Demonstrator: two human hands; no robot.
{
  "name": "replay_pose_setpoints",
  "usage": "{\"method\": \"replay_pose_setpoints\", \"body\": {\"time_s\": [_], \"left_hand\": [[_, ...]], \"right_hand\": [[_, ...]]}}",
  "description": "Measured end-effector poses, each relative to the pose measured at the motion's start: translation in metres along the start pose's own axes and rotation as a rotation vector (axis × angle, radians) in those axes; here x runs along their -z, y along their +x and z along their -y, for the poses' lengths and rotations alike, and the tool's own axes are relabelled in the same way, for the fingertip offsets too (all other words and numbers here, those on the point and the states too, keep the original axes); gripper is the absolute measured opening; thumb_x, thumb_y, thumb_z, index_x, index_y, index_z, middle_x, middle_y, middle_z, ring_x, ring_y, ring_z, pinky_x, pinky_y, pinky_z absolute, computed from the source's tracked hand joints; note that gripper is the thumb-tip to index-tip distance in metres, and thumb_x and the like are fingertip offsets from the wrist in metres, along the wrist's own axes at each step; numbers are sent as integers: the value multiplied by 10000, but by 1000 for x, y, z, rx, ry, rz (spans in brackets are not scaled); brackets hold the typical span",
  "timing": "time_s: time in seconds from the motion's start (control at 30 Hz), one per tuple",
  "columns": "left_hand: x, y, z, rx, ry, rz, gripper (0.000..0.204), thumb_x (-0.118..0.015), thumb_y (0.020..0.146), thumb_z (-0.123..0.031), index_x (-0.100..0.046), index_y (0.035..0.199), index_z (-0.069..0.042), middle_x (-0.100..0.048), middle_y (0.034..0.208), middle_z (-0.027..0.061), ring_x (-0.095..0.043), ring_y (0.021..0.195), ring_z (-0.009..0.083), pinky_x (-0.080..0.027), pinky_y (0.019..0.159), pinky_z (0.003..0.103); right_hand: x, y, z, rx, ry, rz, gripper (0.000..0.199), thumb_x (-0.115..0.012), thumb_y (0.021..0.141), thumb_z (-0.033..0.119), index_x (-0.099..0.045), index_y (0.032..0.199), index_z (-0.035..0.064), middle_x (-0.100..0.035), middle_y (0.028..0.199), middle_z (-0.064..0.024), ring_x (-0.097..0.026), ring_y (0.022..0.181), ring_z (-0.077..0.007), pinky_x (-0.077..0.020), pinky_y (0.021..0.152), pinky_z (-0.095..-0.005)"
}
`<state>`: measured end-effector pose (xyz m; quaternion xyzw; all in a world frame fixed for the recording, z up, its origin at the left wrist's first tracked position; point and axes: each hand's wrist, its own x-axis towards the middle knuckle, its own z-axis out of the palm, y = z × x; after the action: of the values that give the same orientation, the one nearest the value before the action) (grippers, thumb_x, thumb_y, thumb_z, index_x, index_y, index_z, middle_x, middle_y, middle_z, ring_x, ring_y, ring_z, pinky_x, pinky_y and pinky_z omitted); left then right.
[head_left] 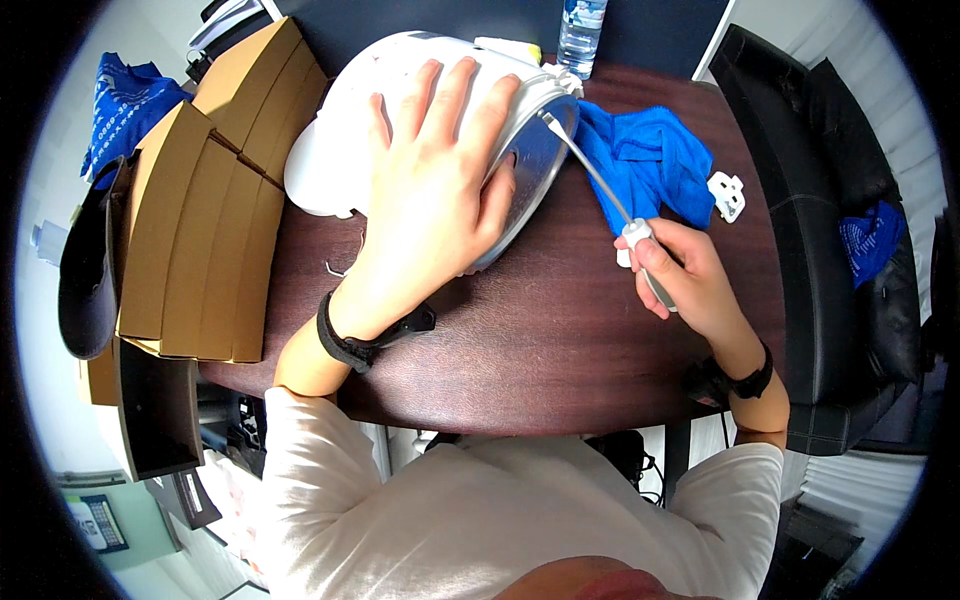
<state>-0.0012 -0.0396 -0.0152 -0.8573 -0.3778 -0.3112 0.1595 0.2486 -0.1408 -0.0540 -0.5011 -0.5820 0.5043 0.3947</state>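
A rounded white plastic appliance (345,110) lies tilted on the dark wood table, its greyish see-through face (535,190) turned to the right. My left hand (430,180) rests on the white shell with fingers spread, the thumb reaching over the rim. In my right hand (685,275) is a screwdriver (598,180) with a grey and white handle and a long metal shaft. Its tip points up and left and meets or nearly meets the appliance's rim; contact is hard to tell. A crumpled blue cloth (645,160) lies behind the shaft.
Cardboard boxes (190,240) stand along the table's left side. A water bottle (580,40) is at the back, and a small white plastic part (727,196) sits near the right edge. To the right of the table (520,340) is a black sofa (800,230).
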Motion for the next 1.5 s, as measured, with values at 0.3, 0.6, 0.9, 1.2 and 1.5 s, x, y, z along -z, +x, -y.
{"method": "replay_pose_setpoints", "body": {"time_s": [0.3, 0.6, 0.9, 1.2, 1.5], "left_hand": [[-2, 1, 1, -23, -15, -20, 602, -648, 814, -182, -490, 1393, -138, -458, 1411, 203, -386, 1362, 414, -268, 1057, 700], [-2, 1, 1, -26, -12, -19, 602, -649, 815, -181, -490, 1393, -136, -457, 1410, 205, -387, 1357, 415, -274, 1051, 697], [-3, 0, 1, -26, -16, -23, 593, -650, 817, -177, -494, 1387, -134, -458, 1401, 212, -394, 1348, 424, -286, 1046, 702], [-1, 0, 1, -28, -9, -20, 600, -650, 820, -158, -477, 1395, -140, -456, 1395, 221, -392, 1348, 432, -294, 1039, 713], [0, 1, 0, -24, -23, -12, 603, -651, 816, -151, -479, 1393, -138, -449, 1399, 226, -386, 1349, 439, -292, 1037, 717]], "right_hand": [[1, 0, 1, -28, 78, 48, 350, -465, 1059, 284, -598, 1088, -39, -520, 572, -16, -431, 411, -51, -323, 405, -215], [0, -2, 3, -65, 138, 42, 363, -451, 1062, 286, -593, 1077, -47, -510, 571, -15, -434, 394, -58, -325, 380, -218], [-13, -10, 25, -149, 99, -15, 348, -463, 1051, 284, -587, 1073, -40, -554, 720, -24, -485, 433, -73, -358, 387, -226], [12, 6, 20, 557, -1200, -539, 317, -732, 844, 186, -619, 1114, 65, -595, 891, -105, -631, 729, -301, -501, 618, -390], [23, 11, 21, 104, -558, -202, 203, -646, 937, 197, -647, 1032, 18, -598, 745, -85, -603, 685, -157, -452, 612, -306]]}}
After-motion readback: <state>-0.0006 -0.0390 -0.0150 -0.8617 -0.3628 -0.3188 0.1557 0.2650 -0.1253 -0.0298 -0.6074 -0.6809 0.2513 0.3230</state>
